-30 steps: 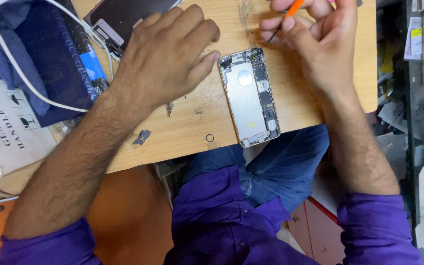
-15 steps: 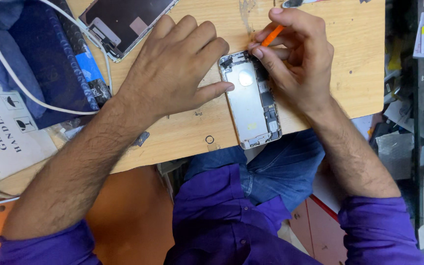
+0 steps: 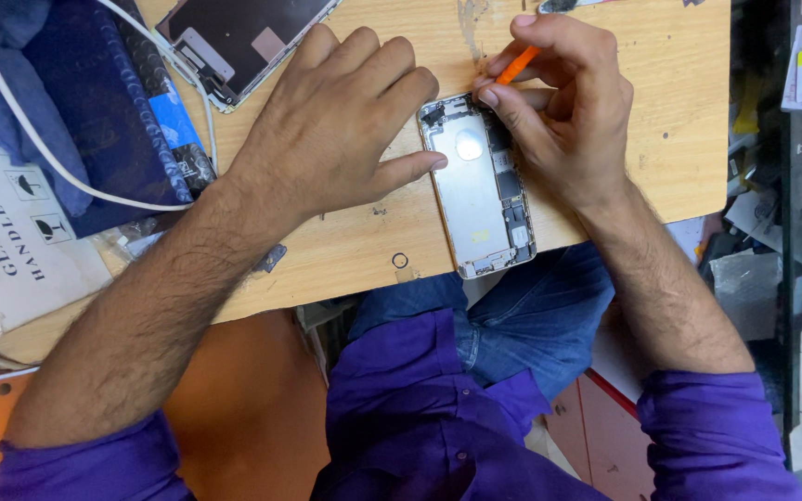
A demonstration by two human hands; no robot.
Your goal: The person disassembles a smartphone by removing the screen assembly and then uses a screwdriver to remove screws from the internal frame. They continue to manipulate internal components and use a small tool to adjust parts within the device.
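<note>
An opened phone body (image 3: 475, 186) with its silver inner plate and small components showing lies on the wooden table (image 3: 670, 139), its lower end at the front edge. My left hand (image 3: 341, 121) rests flat beside it, thumb pressed against its left side. My right hand (image 3: 563, 107) grips a thin orange tool (image 3: 515, 67) like a pen, its tip down at the phone's upper right part. The tip itself is hidden behind my fingers.
A detached phone screen (image 3: 234, 37) lies face down at the back left. A dark blue pouch (image 3: 95, 121) with a white cable (image 3: 39, 148) over it and a white box (image 3: 11, 250) sit at the left. A small ring (image 3: 400, 261) lies near the table's front edge.
My right hand has come down from the table's far edge with the orange tool onto the phone's upper part. My left hand has stayed pressed beside the phone.
</note>
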